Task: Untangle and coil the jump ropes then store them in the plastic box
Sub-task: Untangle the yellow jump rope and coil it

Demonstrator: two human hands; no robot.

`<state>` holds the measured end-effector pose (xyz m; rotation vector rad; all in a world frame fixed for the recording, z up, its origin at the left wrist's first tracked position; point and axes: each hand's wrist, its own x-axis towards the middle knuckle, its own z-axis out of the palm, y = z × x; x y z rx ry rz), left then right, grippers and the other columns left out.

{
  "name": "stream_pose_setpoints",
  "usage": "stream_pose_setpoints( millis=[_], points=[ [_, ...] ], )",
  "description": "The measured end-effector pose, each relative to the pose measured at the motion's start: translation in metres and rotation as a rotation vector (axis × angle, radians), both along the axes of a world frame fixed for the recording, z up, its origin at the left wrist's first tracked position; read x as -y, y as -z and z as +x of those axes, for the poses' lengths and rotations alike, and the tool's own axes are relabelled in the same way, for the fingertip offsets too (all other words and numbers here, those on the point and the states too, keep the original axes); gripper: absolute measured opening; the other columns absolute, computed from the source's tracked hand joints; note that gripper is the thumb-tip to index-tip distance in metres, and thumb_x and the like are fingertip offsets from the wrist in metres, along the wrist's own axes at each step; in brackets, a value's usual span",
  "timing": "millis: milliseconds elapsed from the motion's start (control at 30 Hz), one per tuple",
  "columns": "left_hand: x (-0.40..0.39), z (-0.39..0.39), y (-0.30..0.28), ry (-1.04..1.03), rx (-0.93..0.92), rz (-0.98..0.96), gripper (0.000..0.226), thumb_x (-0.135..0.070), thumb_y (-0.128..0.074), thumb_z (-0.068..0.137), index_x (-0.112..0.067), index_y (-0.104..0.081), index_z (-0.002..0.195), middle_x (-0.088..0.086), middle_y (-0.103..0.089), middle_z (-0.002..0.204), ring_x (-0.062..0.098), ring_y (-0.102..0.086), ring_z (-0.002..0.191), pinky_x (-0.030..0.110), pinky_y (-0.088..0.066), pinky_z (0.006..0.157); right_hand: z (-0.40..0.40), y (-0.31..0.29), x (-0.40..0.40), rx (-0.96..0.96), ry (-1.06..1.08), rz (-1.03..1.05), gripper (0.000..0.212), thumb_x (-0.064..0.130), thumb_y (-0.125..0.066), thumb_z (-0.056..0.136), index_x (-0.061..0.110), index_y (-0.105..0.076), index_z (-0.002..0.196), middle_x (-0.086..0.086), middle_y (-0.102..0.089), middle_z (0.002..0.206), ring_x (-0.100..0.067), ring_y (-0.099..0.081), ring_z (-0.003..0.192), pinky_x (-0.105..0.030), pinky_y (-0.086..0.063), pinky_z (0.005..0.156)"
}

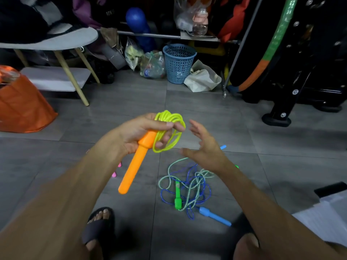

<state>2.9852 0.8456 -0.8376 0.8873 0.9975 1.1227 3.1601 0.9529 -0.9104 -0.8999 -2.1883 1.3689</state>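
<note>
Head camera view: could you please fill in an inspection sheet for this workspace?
Surface: grey tiled floor, bare patches visible.
Job's things: coiled yellow-green plastic rope with orange plastic handle; tangled blue cord rope and green-white braided rope on floor; plastic box not identified.
Clutter: pink handle tips.
Hands: left hand grips the coil; right hand open, empty.
Cables: nothing seen.
Surroundings: blue perforated basket, orange bag, white side table.
</note>
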Motion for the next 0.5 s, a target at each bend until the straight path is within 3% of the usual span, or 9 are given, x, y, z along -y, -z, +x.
stream_pose_setpoints(
  millis=[67, 133, 167, 233, 300, 400, 500],
  points=[
    [-0.002, 0.003, 0.002, 0.044, -0.005, -0.003, 0.041, -0.036, -0.085, 0.058, -0.009, -0.074, 0.086, 0.003, -0.057, 0.053, 0.012, -0.051, 0.040, 0.020, -0.042, 0.043, -0.009, -0.009, 0.002, -0.045, -0.082, -0.064, 0.061, 0.014, -0.078, 0.075, 0.024, -0.051, 0.129, 0.013, -0.058, 0.125, 0.007, -0.050, 0.116, 0.000, -0.037, 0.086],
    [-0.002, 0.004, 0.004, 0.059, 0.004, -0.012, 0.037, -0.035, -0.087, 0.056, -0.010, -0.072, 0.078, 0.003, -0.055, 0.051, 0.011, -0.051, 0.041, 0.020, -0.043, 0.042, -0.011, -0.015, 0.002, -0.095, -0.100, -0.162, 0.024, 0.013, -0.065, 0.087, 0.008, -0.063, 0.110, -0.008, -0.069, 0.109, -0.011, -0.063, 0.104, -0.022, -0.048, 0.095],
    [-0.002, 0.004, 0.005, 0.053, 0.001, -0.023, 0.037, -0.035, -0.089, 0.052, -0.011, -0.070, 0.074, 0.004, -0.054, 0.051, 0.011, -0.051, 0.042, 0.020, -0.043, 0.042, -0.009, -0.017, 0.001, -0.117, -0.078, -0.227, 0.019, 0.010, -0.055, 0.093, 0.000, -0.063, 0.107, -0.018, -0.069, 0.103, -0.023, -0.067, 0.095, -0.033, -0.051, 0.093],
    [-0.001, 0.004, 0.007, 0.038, -0.020, -0.054, 0.039, -0.035, -0.091, 0.046, -0.012, -0.068, 0.067, 0.005, -0.054, 0.050, 0.014, -0.052, 0.042, 0.021, -0.044, 0.043, -0.005, -0.022, -0.002, -0.127, -0.028, -0.332, 0.021, 0.007, -0.046, 0.096, -0.002, -0.061, 0.108, -0.018, -0.069, 0.088, -0.026, -0.066, 0.066, -0.033, -0.054, 0.074],
    [-0.001, 0.006, 0.008, 0.067, -0.036, -0.069, 0.039, -0.037, -0.090, 0.047, -0.012, -0.065, 0.064, 0.006, -0.055, 0.050, 0.017, -0.054, 0.043, 0.021, -0.044, 0.045, 0.000, -0.034, -0.003, -0.161, 0.006, -0.384, 0.024, 0.008, -0.052, 0.085, 0.008, -0.065, 0.105, -0.010, -0.067, 0.083, -0.016, -0.050, 0.046, -0.026, -0.046, 0.055],
    [-0.003, 0.015, 0.008, 0.115, 0.028, -0.070, 0.037, -0.036, -0.088, 0.052, -0.011, -0.063, 0.061, 0.008, -0.058, 0.053, 0.020, -0.058, 0.048, 0.025, -0.049, 0.051, 0.009, -0.048, -0.004, -0.283, -0.119, -0.563, 0.048, 0.012, -0.048, 0.068, 0.012, -0.065, 0.113, -0.002, -0.067, 0.093, -0.011, -0.029, 0.041, -0.025, -0.038, 0.047],
    [-0.004, 0.024, 0.012, 0.168, 0.095, -0.045, 0.036, -0.034, -0.088, 0.052, -0.009, -0.063, 0.059, 0.010, -0.064, 0.062, 0.021, -0.065, 0.057, 0.028, -0.054, 0.059, 0.017, -0.056, 0.001, -0.247, -0.279, -0.642, 0.047, 0.011, -0.055, 0.073, 0.016, -0.060, 0.118, 0.000, -0.060, 0.073, -0.008, -0.025, 0.040, -0.022, -0.034, 0.045]
  ],
)
